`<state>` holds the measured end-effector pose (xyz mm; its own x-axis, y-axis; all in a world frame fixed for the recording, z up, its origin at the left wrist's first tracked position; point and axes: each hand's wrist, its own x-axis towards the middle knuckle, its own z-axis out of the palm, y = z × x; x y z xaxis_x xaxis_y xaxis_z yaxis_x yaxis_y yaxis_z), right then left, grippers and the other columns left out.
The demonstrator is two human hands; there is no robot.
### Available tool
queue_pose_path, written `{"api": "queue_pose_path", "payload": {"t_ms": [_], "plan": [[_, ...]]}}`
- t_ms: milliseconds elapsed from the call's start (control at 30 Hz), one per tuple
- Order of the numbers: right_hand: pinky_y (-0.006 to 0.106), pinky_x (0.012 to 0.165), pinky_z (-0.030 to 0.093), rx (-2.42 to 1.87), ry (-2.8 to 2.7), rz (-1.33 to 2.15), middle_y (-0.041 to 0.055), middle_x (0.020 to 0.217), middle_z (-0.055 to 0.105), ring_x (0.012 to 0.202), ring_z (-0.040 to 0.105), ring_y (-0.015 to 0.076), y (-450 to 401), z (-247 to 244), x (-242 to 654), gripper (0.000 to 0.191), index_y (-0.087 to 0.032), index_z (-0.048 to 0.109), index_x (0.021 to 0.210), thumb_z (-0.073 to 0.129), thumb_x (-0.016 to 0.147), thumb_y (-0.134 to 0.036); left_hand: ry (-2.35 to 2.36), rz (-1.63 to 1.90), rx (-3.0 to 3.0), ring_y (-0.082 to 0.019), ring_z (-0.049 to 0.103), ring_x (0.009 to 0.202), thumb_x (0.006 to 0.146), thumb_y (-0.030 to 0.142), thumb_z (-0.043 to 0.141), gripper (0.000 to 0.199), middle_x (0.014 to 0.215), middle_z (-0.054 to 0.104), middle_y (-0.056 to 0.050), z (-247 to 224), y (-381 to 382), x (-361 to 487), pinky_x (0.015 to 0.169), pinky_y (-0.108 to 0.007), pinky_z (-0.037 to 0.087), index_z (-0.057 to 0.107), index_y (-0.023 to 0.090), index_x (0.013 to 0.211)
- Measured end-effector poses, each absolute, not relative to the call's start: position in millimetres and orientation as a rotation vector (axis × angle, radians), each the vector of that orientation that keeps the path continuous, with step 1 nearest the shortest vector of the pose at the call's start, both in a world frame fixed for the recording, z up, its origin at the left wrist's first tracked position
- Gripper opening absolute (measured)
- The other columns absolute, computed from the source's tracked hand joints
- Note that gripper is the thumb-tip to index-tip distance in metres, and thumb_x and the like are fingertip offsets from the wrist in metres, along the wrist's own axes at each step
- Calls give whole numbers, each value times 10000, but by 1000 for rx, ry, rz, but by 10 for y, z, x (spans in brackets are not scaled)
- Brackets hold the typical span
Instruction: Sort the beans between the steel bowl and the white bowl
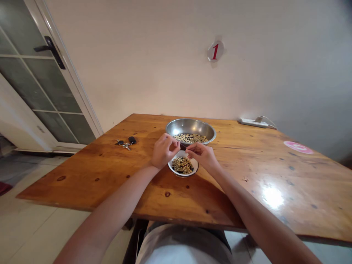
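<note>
Both hands are over the far rim of a small white bowl (170,167) that holds pale and dark beads or beans (182,165). My left hand (164,149) is closed, thumb and fingers pinched together near the bowl's upper left. Opposite it, my right hand (201,153) is also pinched, its fingertips close to the left ones. A thin dark line seems to run between the fingertips, too small to make out. Just behind the hands stands a large steel bowl (192,126) with more of the pale and dark pieces in its bottom.
Keys with a black fob (132,140) lie left on the wooden table (110,172). A white power strip (253,123) sits at the back right edge, against the wall. A pink round sticker (298,147) is at the right. A glass-paned door (52,84) stands at the left.
</note>
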<state>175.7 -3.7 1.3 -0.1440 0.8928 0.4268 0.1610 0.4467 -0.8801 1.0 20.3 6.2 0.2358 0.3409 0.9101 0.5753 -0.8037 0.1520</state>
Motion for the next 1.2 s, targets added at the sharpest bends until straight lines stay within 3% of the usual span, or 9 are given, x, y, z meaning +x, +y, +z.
{"api": "queue_pose_path", "payload": {"t_ms": [167, 367, 500, 667, 867, 1200], "plan": [[276, 583, 478, -890, -1591, 829, -12, 579, 586, 548, 566, 122, -25, 3, 1759, 175, -184, 605, 777, 651, 680, -322, -901, -1542, -2348, -116, 508, 680, 766, 197, 527, 117, 690, 507, 2, 38, 211, 24, 648, -240, 432, 445, 180, 685], [294, 640, 491, -889, -1466, 945, 37, 757, 630, 626, 570, 128, -25, 58, 1792, 240, -175, 644, 856, 633, 697, -354, -948, -1611, -2416, -123, 508, 678, 766, 204, 516, 108, 672, 504, 10, 42, 187, 80, 634, -239, 424, 437, 188, 694], [290, 645, 492, -850, -1459, 974, 25, 741, 609, 671, 569, 135, -37, 97, 1817, 241, -187, 630, 894, 597, 724, -355, -1022, -1616, -2523, -118, 516, 647, 764, 208, 504, 62, 681, 521, 12, 36, 176, 92, 627, -242, 427, 451, 190, 738], [233, 523, 419, -929, -1805, 622, -15, 657, 556, 527, 480, 95, -80, 116, 1828, 221, -214, 584, 976, 527, 779, -297, -1190, -1765, -2481, -124, 528, 630, 778, 225, 490, 163, 682, 539, 12, 22, 235, 34, 633, -267, 430, 444, 198, 933], [225, 520, 350, -1077, -2149, 224, -18, 655, 584, 517, 480, 101, -130, 145, 1815, 235, -237, 558, 1028, 478, 808, -253, -1251, -1861, -2410, -114, 519, 599, 789, 242, 489, 135, 655, 526, 14, 9, 329, -17, 579, -258, 417, 460, 204, 915], [225, 514, 348, -1148, -2111, 134, -29, 604, 572, 480, 458, 96, -92, 174, 1905, 210, -261, 588, 982, 500, 805, -332, -1263, -1899, -2358, -112, 507, 586, 797, 238, 486, 93, 637, 513, 14, 36, 338, -37, 565, -256, 411, 477, 209, 884]]}}
